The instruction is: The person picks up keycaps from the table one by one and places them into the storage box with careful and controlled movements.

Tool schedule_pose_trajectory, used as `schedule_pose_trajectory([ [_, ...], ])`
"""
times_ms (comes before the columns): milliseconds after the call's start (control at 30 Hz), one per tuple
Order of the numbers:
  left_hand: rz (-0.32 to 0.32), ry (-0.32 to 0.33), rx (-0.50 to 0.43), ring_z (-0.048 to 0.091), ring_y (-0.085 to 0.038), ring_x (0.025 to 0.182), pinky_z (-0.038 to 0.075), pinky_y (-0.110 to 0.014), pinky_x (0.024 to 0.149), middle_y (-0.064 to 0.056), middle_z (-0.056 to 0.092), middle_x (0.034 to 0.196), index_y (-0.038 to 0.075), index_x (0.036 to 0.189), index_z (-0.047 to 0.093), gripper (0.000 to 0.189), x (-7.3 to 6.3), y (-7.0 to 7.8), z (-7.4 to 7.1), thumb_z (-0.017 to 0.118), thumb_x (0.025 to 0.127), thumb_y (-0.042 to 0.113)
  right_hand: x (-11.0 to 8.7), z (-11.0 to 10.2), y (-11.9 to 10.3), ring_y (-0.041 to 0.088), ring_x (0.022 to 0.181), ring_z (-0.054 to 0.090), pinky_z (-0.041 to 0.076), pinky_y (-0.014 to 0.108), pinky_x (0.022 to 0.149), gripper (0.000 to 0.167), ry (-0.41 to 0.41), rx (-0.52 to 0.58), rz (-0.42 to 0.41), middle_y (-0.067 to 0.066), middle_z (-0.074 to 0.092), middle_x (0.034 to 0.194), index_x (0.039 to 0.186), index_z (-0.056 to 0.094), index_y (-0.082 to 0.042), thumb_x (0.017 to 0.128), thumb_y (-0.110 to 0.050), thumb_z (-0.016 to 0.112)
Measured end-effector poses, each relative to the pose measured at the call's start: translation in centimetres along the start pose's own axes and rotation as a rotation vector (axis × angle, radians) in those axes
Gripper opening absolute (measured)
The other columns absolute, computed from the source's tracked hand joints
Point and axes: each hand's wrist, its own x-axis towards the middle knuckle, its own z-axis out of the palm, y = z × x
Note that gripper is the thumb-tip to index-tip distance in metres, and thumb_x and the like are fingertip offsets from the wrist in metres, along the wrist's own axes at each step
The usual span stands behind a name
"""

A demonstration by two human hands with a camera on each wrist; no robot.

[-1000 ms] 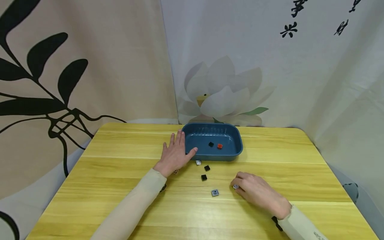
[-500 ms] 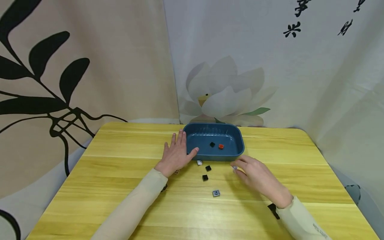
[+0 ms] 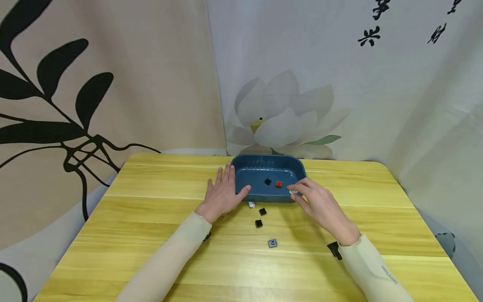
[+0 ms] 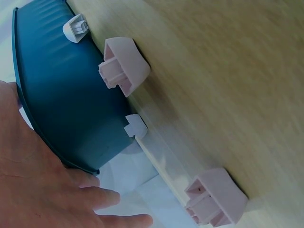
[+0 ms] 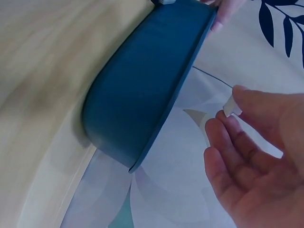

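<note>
A white keycap (image 5: 232,106) is pinched between the thumb and fingers of my right hand (image 3: 320,205), which is over the right front corner of the blue tray (image 3: 260,198). My left hand (image 3: 220,196) lies at the tray's left side with its fingers spread straight, touching the rim. Inside the tray are a black keycap (image 3: 267,181) and a red keycap (image 3: 279,184). On the table in front lie a white keycap (image 3: 251,204), two black keycaps (image 3: 258,223) and a grey-blue keycap (image 3: 272,243).
The left wrist view has pink keycaps (image 4: 127,64) beside the tray and small white ones (image 4: 137,126) close to it. A yellow wooden table (image 3: 151,201) carries everything, and a printed curtain (image 3: 170,84) hangs behind its far edge.
My right hand has lifted the white keycap from the table and carried it forward to the tray's right front rim. The left hand has stayed in place.
</note>
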Motion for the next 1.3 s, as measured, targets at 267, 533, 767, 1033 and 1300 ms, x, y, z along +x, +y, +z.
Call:
schedule_pose_trajectory([
  [267, -0.001, 0.002, 0.009, 0.008, -0.039, 0.158, 0.018, -0.072, 0.117, -0.013, 0.003, 0.173, 0.002, 0.165, 0.008, 0.101, -0.1, 0.1, -0.1, 0.034, 0.100, 0.075, 1.6, 0.3, -0.2, 0.015, 0.081, 0.064, 0.051, 0.030, 0.063, 0.025, -0.010, 0.020, 0.023, 0.004, 0.068, 0.106, 0.117, 0.078, -0.008, 0.092, -0.010, 0.079],
  [533, 0.001, 0.009, 0.018, 0.009, -0.039, 0.158, 0.019, -0.072, 0.117, -0.014, 0.005, 0.173, 0.002, 0.165, 0.009, 0.101, 0.0, 0.1, -0.1, 0.034, 0.100, 0.075, 2.9, 0.7, -0.3, 0.019, 0.083, 0.065, 0.053, 0.033, 0.066, 0.026, -0.027, 0.030, 0.039, 0.006, 0.067, 0.107, 0.118, 0.077, -0.007, 0.093, -0.008, 0.078],
  [767, -0.001, 0.006, 0.012, 0.008, -0.038, 0.158, 0.018, -0.072, 0.117, -0.013, 0.003, 0.174, 0.003, 0.165, 0.009, 0.101, 0.0, 0.0, 0.0, 0.034, 0.100, 0.075, 3.8, 1.0, -0.5, 0.020, 0.083, 0.066, 0.053, 0.033, 0.066, 0.025, -0.037, 0.021, 0.045, 0.007, 0.067, 0.108, 0.118, 0.077, -0.007, 0.093, -0.008, 0.078],
  [1033, -0.003, 0.005, 0.013, 0.007, -0.038, 0.158, 0.018, -0.072, 0.117, -0.013, 0.002, 0.173, 0.003, 0.165, 0.009, 0.101, 0.0, 0.0, 0.0, 0.035, 0.100, 0.075, 4.5, 1.7, -0.4, 0.020, 0.084, 0.066, 0.054, 0.033, 0.066, 0.024, -0.041, 0.004, 0.048, 0.007, 0.067, 0.108, 0.117, 0.078, -0.007, 0.094, -0.013, 0.078],
  [1300, -0.002, 0.007, 0.026, 0.008, -0.038, 0.158, 0.018, -0.072, 0.117, -0.014, 0.004, 0.173, 0.002, 0.165, 0.009, 0.100, 0.0, 0.1, 0.0, 0.034, 0.100, 0.075, 5.5, 2.7, -0.2, 0.022, 0.089, 0.068, 0.056, 0.038, 0.072, 0.025, -0.108, -0.016, 0.094, 0.007, 0.067, 0.108, 0.119, 0.077, -0.008, 0.095, -0.016, 0.077],
])
